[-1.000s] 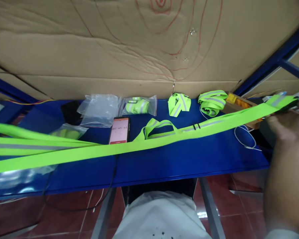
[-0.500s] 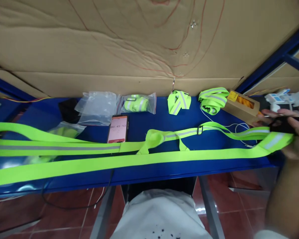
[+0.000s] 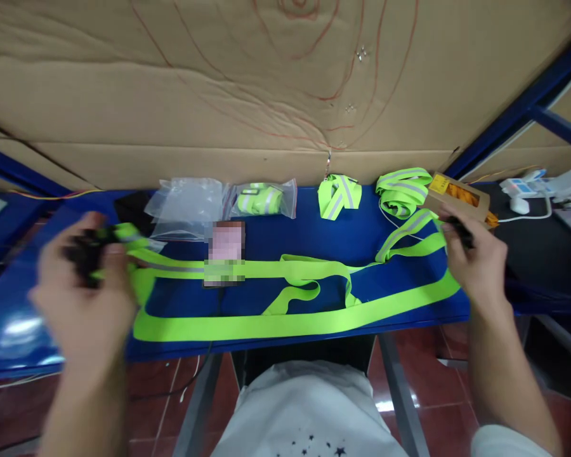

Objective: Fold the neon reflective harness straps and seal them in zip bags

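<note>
A neon yellow reflective strap harness (image 3: 257, 327) with grey stripes stretches across the blue table between my two hands. On the left, my left hand (image 3: 85, 285) is closed around one end of it, where a black piece (image 3: 86, 254) shows between thumb and fingers, blurred by motion. My right hand (image 3: 478, 260) grips the other end at the right, with a smaller black piece (image 3: 460, 231) by the thumb. Between the hands, the lower band lies nearly straight, while narrower straps loop and twist above it.
Behind the harness lie clear plastic bags (image 3: 188, 206), a bagged yellow strap (image 3: 261, 200), a folded strap (image 3: 339, 197) and a coiled strap (image 3: 403, 192). A phone (image 3: 226, 238) is partly beneath the strap. An open cardboard box (image 3: 461, 197) and white cables (image 3: 528, 219) are at the right.
My left hand has come into view at the left, holding an end. My right hand has moved left with its end, and the harness spans less width and sags more.
</note>
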A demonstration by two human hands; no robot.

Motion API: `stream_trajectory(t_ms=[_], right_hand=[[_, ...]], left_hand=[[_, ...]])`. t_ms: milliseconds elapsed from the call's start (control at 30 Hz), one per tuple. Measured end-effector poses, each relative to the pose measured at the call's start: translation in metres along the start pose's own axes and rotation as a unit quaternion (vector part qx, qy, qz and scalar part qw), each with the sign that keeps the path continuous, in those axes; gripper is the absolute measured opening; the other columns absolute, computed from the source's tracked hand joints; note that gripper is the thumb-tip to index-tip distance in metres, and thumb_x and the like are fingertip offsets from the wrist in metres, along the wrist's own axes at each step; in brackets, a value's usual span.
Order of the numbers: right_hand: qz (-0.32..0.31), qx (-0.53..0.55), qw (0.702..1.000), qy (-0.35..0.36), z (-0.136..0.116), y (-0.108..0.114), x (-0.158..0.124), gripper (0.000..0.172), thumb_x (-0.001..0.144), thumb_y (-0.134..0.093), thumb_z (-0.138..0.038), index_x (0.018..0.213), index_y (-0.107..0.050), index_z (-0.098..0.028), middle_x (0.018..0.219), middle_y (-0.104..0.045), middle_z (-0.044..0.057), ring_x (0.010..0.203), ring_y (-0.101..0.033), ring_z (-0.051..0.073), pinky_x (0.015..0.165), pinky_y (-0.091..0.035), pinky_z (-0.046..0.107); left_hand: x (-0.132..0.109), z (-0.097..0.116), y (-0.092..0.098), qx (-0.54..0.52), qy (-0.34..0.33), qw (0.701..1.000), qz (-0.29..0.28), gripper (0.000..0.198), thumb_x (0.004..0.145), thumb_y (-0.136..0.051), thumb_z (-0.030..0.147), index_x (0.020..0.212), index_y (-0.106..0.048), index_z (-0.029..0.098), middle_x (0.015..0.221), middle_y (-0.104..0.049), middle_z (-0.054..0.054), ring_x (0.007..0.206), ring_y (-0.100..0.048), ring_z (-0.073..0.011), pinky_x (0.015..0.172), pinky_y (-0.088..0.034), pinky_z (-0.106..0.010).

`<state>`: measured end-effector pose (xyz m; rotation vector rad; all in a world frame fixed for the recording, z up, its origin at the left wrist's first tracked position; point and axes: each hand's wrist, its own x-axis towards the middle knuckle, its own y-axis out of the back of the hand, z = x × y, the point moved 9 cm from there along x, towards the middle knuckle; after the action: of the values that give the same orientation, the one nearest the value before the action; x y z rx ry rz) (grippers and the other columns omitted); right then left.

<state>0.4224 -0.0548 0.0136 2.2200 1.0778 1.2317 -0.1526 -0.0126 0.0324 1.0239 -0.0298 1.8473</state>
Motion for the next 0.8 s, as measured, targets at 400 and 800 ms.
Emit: stream_trajectory(t_ms=[400, 800], right_hand=[[-0.166, -0.082, 0.938, 0.291, -0.17, -0.105, -0.071, 0.069, 0.079, -0.048, 0.0, 0.146, -0.055, -0.011, 0.134, -0.064, 0.018, 0.119, -0.059, 0.033, 0.098, -0.051, 0.051], [-0.174, -0.148, 0.921, 0.317, -0.19, -0.121, -0.078, 0.052, 0.093, -0.042, -0.002, 0.144, -0.056, -0.007, 0.134, -0.063, 0.022, 0.113, -0.058, 0.035, 0.092, -0.049, 0.051]], left_hand=[[-0.087, 0.126, -0.162, 0.24, -0.25, 0.915, -0.207, 0.085, 0.092, -0.048, 0.007, 0.167, -0.008, 0.014, 0.148, -0.057, -0.022, 0.121, -0.069, -0.0334, 0.088, -0.063, -0.039], [-0.089, 0.145, -0.188, 0.318, -0.298, 0.869, -0.236, 0.058, 0.097, -0.042, 0.004, 0.155, -0.043, 0.005, 0.153, -0.055, -0.02, 0.107, -0.073, -0.0307, 0.087, -0.063, -0.042]])
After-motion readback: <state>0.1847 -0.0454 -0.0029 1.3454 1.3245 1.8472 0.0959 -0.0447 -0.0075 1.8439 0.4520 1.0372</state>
